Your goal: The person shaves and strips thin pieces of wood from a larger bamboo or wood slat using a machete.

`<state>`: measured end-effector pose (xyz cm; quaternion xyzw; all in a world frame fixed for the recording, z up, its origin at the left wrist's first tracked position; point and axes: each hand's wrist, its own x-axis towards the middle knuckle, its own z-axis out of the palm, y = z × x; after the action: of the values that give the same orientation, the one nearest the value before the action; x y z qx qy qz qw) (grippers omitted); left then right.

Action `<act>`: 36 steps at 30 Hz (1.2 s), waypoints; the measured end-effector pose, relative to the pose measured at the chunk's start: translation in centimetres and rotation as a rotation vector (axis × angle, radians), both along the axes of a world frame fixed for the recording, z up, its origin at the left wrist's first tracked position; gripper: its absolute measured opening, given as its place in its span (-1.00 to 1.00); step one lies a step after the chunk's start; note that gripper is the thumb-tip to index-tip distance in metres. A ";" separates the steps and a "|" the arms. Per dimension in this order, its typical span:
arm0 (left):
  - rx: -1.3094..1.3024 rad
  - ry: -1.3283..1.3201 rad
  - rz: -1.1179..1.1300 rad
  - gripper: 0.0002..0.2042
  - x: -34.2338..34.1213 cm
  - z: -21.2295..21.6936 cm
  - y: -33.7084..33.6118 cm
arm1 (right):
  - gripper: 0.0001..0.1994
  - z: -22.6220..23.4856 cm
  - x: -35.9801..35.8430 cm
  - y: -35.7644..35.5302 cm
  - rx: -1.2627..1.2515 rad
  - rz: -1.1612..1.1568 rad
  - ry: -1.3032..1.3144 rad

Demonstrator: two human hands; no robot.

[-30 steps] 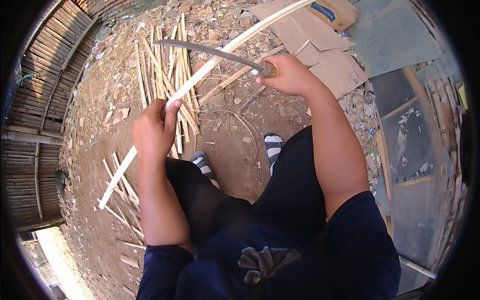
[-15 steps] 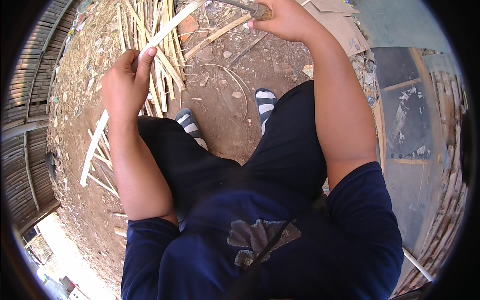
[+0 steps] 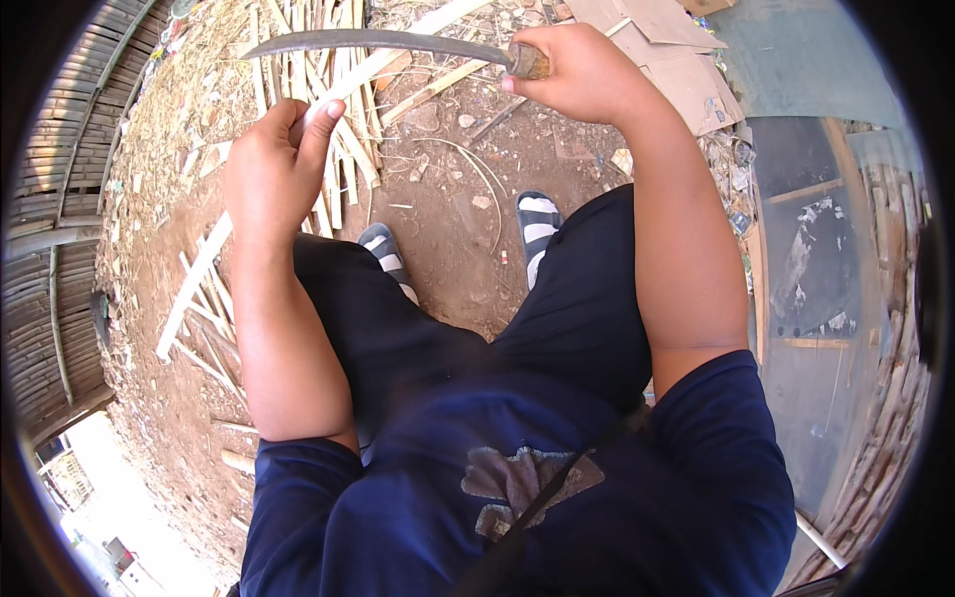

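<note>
My left hand (image 3: 279, 184) is closed around a long, pale flat strip (image 3: 191, 294), which looks like split bamboo or wood. The strip slants from the far middle through my grip and down past the outside of my left forearm. Farther right, my right hand (image 3: 587, 75) grips the wooden handle of a long knife with a curved blade (image 3: 328, 40). Its blade points left and crosses over the strip's far part, beyond my left hand. Whether blade and strip touch, I cannot tell.
Several loose pale strips (image 3: 343, 194) lie on the dirt ground ahead of my feet, with more beside my left arm. Flattened cardboard (image 3: 686, 85) lies at the far right. A slatted wall (image 3: 60, 169) stands left, and a dark panel (image 3: 811, 229) is on the right.
The knife's blade, earlier mostly beyond the top edge, now shows whole and lies nearly level. My right hand sits slightly lower in view. The whole scene has shifted down a little.
</note>
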<state>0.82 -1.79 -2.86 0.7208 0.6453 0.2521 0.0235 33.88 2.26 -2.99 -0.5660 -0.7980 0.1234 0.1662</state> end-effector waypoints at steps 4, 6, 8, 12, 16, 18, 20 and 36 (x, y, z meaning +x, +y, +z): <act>0.025 0.010 -0.006 -0.53 -0.1 0.2 0.0 | -0.58 0.2 1.9 0.6 -0.004 -0.097 0.084; -0.001 0.022 0.014 -0.53 0.4 0.7 0.4 | -0.59 0.4 2.5 1.6 0.093 -0.140 0.111; -0.001 -0.035 0.023 -0.55 0.5 0.2 -0.1 | -0.59 0.9 1.4 1.0 -0.042 -0.096 0.089; -0.046 -0.073 0.012 -0.57 0.4 1.5 -0.6 | -0.61 1.8 0.1 -0.6 -0.040 -0.058 0.049; 0.034 -0.096 -0.002 -0.57 -0.2 1.2 -0.3 | -0.61 1.8 3.3 0.4 0.040 -0.218 0.208; 0.007 -0.103 0.011 -0.58 -0.1 1.6 -0.5 | -0.60 2.0 3.4 0.0 0.053 -0.221 0.177; -0.012 -0.156 0.022 -0.59 0.0 1.7 -0.5 | -0.59 2.6 2.4 -0.8 0.054 -0.175 0.142; 0.046 -0.126 0.006 -0.60 -0.2 1.3 -0.5 | -0.63 2.6 0.1 -1.4 0.031 -0.075 0.054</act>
<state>0.66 -2.28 -1.52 0.7019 0.6387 0.3117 0.0466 34.03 0.81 -0.35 -0.5893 -0.7732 0.1200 0.2011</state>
